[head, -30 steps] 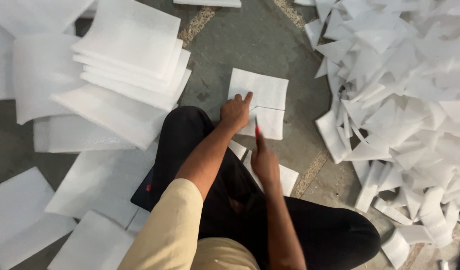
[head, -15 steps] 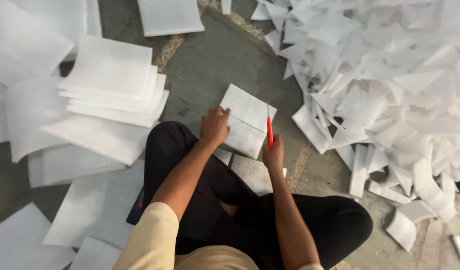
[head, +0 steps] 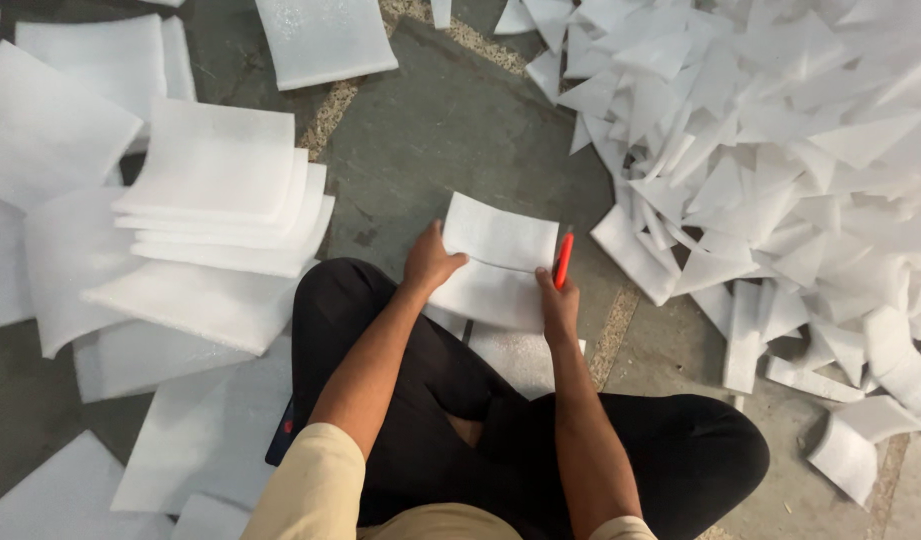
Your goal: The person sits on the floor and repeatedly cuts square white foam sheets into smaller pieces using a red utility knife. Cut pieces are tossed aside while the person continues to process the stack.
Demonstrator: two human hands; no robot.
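A white, rectangular sheet of thin foam [head: 496, 262] lies on the grey stone floor [head: 451, 130] just in front of the seated person's crossed legs, with a line or cut running across its middle. The left hand [head: 429, 262] presses flat on its left edge, fingers spread and gripping nothing. The right hand [head: 559, 305] rests at the right edge, fingers curled around a slim red cutter [head: 564, 260]. This looks like the cutting step; finishing it would call for a steady hold-down. A stack of uncut white foam sheets [head: 221, 190] sits left, a heap of white foam offcuts [head: 781, 150] right.
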